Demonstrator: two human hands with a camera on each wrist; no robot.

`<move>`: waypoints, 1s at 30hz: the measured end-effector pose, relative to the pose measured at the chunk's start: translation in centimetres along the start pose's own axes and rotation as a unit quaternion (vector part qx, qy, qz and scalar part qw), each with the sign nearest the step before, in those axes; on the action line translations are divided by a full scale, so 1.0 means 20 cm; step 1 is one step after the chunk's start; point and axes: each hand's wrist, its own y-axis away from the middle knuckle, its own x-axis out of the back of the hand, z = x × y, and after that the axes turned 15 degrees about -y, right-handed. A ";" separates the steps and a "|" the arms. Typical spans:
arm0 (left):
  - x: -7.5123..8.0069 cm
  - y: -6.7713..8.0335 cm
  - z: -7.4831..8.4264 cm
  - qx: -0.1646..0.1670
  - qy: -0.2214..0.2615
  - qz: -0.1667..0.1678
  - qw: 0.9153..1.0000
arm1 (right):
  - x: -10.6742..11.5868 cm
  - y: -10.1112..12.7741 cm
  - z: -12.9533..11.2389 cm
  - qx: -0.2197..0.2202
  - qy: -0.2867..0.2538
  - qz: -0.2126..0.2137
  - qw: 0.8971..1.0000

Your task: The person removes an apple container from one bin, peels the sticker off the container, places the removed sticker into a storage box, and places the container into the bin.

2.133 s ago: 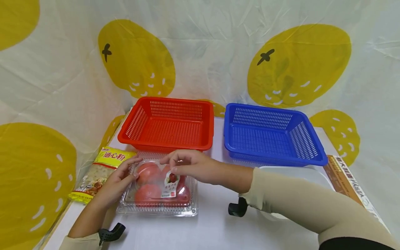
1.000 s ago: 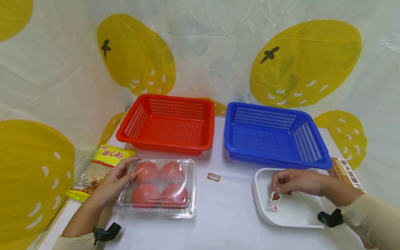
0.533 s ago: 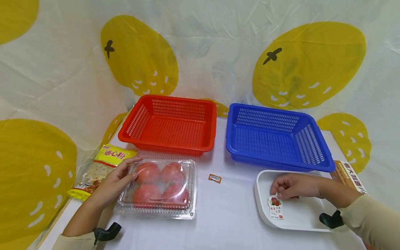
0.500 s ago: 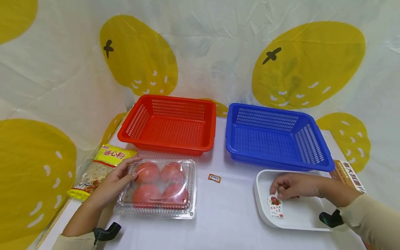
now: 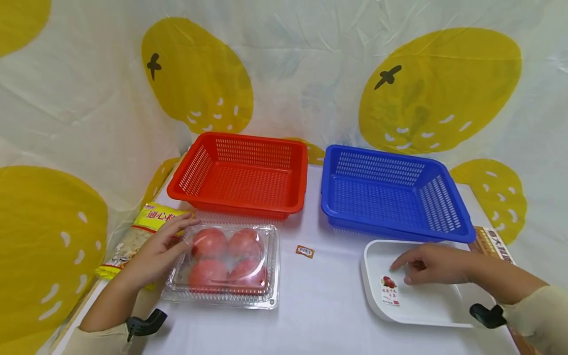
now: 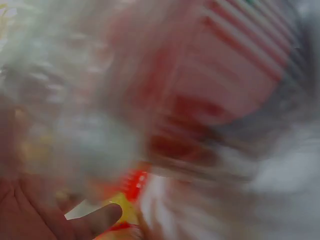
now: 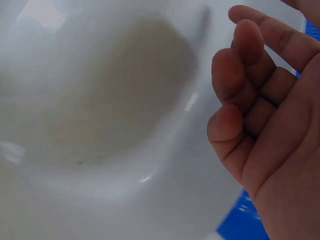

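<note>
My right hand point(image 5: 432, 264) hovers over a white tray point(image 5: 367, 281) in the head view, its index finger stretched and the others bent, gripping nothing. Below its fingertips, a small white label point(image 5: 390, 292) with a red fruit picture lies in the tray. The right wrist view shows the loosely bent fingers point(image 7: 229, 75) above white plastic. My left hand point(image 5: 161, 251) is at the left side of a clear plastic box point(image 5: 217, 300), fingers spread near its edge; contact is hard to tell. Several red tomatoes point(image 5: 208, 273) sit inside. The left wrist view is badly blurred.
A red basket point(image 5: 241, 204) and a blue basket point(image 5: 395, 224) stand at the back. A yellow pasta bag point(image 5: 126, 249) lies left of the box. Between box and tray is a small orange wrapped candy point(image 5: 304, 251). A brown pasta carton point(image 5: 490, 244) is partly behind the tray.
My right hand took the label from the clear box's lid, carried it right, and has let go of it in the tray. My left hand has shifted slightly left off the lid.
</note>
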 end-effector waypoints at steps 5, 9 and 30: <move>0.09 -0.03 0.01 0.007 -0.018 0.027 0.999 | 0.01 0.03 -0.15 0.046 -0.015 0.013 0.999; 0.15 -0.08 0.02 0.029 -0.028 0.048 0.998 | -0.04 0.03 -0.32 0.088 -0.035 0.045 0.994; 0.35 -0.34 -0.17 0.146 0.078 0.029 0.986 | -0.66 -0.46 -0.85 0.078 -0.372 0.173 0.909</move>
